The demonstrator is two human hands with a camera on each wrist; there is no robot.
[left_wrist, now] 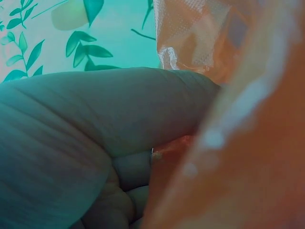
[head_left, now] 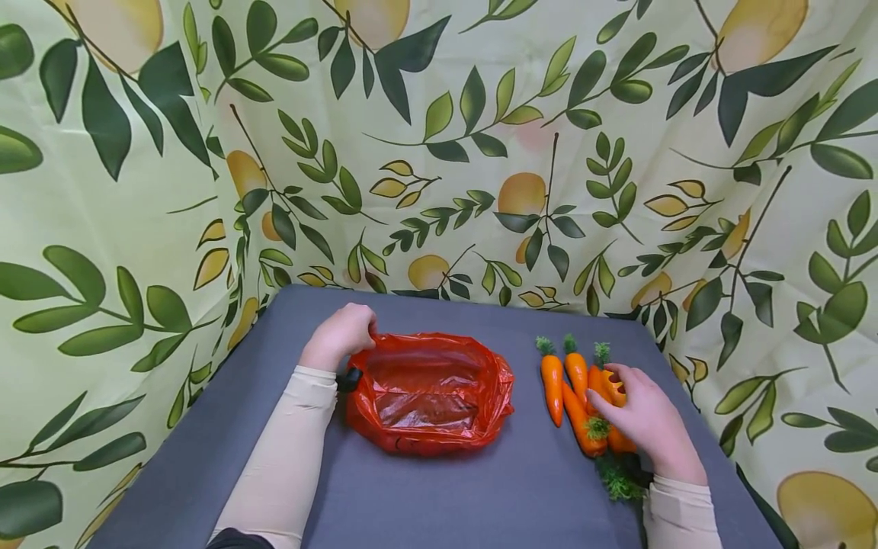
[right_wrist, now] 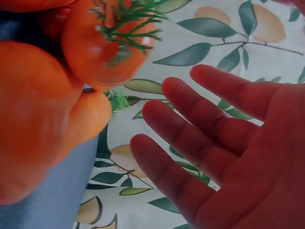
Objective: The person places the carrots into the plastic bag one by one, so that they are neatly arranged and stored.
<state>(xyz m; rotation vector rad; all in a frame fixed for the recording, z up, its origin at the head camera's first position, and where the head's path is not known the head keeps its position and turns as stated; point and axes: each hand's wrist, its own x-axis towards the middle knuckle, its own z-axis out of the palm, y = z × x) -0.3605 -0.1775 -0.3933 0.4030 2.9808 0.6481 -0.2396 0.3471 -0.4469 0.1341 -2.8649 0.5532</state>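
Observation:
A red plastic bag lies with its mouth spread wide on the table's middle. At its far left rim my left hand pinches the film; in the left wrist view, the thumb presses against the bag, and the fingertips are hidden. To the right lies a pile of orange carrots with green leafy tops. Above the pile's right side is my right hand, fingers extended and spread. The right wrist view shows that hand holding nothing, beside the carrots.
A grey cloth covers the table. Behind it and at both sides hangs a curtain printed with leaves and fruit. Some carrots lie partly under my right hand, so their full outlines are hidden.

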